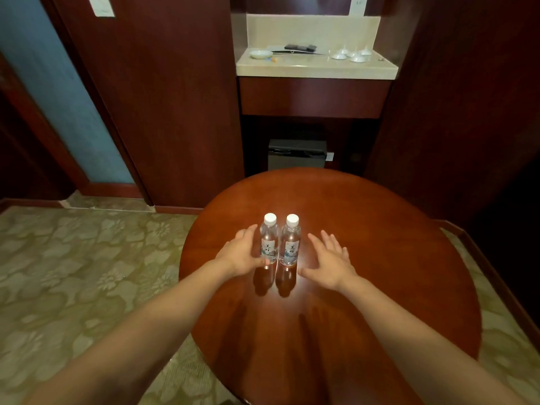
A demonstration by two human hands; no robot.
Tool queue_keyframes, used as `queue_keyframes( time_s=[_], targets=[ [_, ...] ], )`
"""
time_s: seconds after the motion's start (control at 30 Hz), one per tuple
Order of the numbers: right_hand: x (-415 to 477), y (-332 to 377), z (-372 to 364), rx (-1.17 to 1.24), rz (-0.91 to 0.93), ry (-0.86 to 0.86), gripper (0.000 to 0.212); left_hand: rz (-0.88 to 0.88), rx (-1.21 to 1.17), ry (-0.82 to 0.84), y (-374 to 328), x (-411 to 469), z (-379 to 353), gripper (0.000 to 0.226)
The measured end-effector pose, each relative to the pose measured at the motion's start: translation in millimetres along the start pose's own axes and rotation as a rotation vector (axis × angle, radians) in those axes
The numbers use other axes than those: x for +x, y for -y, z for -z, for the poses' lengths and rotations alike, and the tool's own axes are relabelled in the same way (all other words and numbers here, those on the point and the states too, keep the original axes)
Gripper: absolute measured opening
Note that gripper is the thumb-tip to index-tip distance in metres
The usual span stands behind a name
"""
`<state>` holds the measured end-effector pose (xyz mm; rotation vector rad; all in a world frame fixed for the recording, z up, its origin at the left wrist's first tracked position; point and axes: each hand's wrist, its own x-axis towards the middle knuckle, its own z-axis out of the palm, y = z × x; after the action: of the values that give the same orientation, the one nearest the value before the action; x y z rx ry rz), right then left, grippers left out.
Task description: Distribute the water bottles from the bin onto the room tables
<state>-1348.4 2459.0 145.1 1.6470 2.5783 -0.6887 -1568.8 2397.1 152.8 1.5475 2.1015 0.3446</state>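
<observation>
In the head view, two clear water bottles with white caps are standing upright, side by side and almost touching, on a round wooden table (380,244). They are sitting around the table's middle, somewhat nearer its left edge than its right.

The left water bottle (269,244) is standing just beside the left hand (241,254). That hand is lying open with its fingers stretched forward along the bottle's left side. Its thumb is reaching in front of the bottle's lower part, and whether it is touching cannot be told. It is gripping nothing.

The right water bottle (290,247) is standing clear of the right hand (331,261). This hand is spreading open, palm down over the tabletop, fingers apart, holding nothing. A gap of bare wood is showing between it and the bottle.

Beyond the table's far edge, a pale stone counter (315,68) is carrying a small white dish (260,54), a dark tray (301,48) and several upturned glasses (352,54). A dark box-shaped unit (296,154) is sitting beneath it. Patterned green carpet (73,273) is covering the floor to the left.
</observation>
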Motion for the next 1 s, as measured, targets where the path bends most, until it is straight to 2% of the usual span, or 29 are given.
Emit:
queue_keyframes(
  time_s=[0.23,0.43,0.67,1.0],
  targets=[
    [-69,-8,-9,-0.087,0.091,-0.065,0.1,-0.071,0.168,-0.016,-16,-76,-24,0.105],
    [-123,-19,-9,-0.143,0.086,-0.073,0.102,-0.095,0.271,-0.009,-29,-131,-40,0.106],
    [-184,-50,0,-0.118,-0.06,-0.11,0.106,-0.167,0.337,0.048,-63,-151,-54,0.109],
    [-296,-83,0,-0.04,-0.41,-0.258,0.115,-0.564,0.406,0.153,-135,-161,-85,0.111]
  ],
)
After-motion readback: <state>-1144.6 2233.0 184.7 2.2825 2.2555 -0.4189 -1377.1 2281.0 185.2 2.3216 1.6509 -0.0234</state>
